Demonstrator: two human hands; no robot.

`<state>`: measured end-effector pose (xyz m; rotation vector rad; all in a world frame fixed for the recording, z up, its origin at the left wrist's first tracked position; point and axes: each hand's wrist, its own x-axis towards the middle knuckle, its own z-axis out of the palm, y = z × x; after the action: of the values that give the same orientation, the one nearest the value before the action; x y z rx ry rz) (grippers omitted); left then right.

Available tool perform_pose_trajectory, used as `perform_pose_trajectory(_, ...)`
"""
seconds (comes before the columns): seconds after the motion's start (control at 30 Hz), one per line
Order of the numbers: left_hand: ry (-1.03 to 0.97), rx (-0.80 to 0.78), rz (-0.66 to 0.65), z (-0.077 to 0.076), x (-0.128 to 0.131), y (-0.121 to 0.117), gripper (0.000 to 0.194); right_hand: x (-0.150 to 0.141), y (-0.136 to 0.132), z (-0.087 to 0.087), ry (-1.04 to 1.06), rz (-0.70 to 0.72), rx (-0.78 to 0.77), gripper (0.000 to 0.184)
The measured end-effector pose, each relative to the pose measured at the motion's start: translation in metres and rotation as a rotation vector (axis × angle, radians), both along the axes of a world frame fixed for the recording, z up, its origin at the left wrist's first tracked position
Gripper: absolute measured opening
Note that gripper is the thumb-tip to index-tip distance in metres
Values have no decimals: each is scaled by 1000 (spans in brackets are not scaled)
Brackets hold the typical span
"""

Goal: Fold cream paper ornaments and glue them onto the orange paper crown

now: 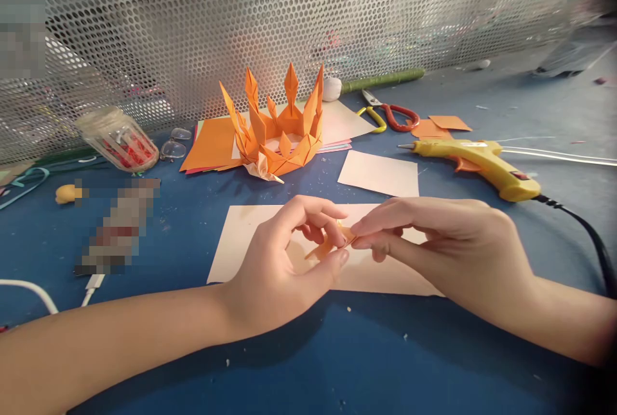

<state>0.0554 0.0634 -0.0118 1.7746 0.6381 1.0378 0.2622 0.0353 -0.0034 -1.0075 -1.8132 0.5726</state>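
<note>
Between my two hands is a small folded piece of pale orange paper (320,250), partly hidden by the fingers. My left hand (294,261) pinches it between thumb and fingertips. From the other side, my right hand (434,241) grips its right end the same way. Beneath both hands lies a cream paper sheet (236,235). Just behind them stands an orange folded-paper crown (289,158) with tall pointed spikes. A pale origami piece (263,169) sits at the crown's front. A smaller cream paper rectangle (379,174) rests behind my right hand.
To the right lies a yellow glue gun (477,158) with a black cord. Red-and-yellow-handled scissors (385,113) and orange paper scraps (448,124) are behind it. At left are a jar with red bits (120,139), glasses (174,144) and a blurred phone-like object (118,229). Perforated metal mesh (193,29) borders the back.
</note>
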Motion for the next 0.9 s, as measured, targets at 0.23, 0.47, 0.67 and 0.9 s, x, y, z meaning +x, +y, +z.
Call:
perform_pose_trajectory(0.23, -39, -185, -15, 5, 1, -1, 28, 0, 0, 2, -54, -115, 131, 15)
perform_pose_trajectory(0.47, -66, -498, -102, 10, 2, 1, 26, 2, 0, 5, -76, -139, 261, 21)
perform_pose_trajectory(0.67, 8, -432, -175, 13, 1, 5, 17, 2, -1, 6, -65, -83, 236, 21)
perform_pose_trajectory(0.9, -17, -382, -127, 13, 1, 4, 28, 2, 4, 5, 7, 45, 51, 12)
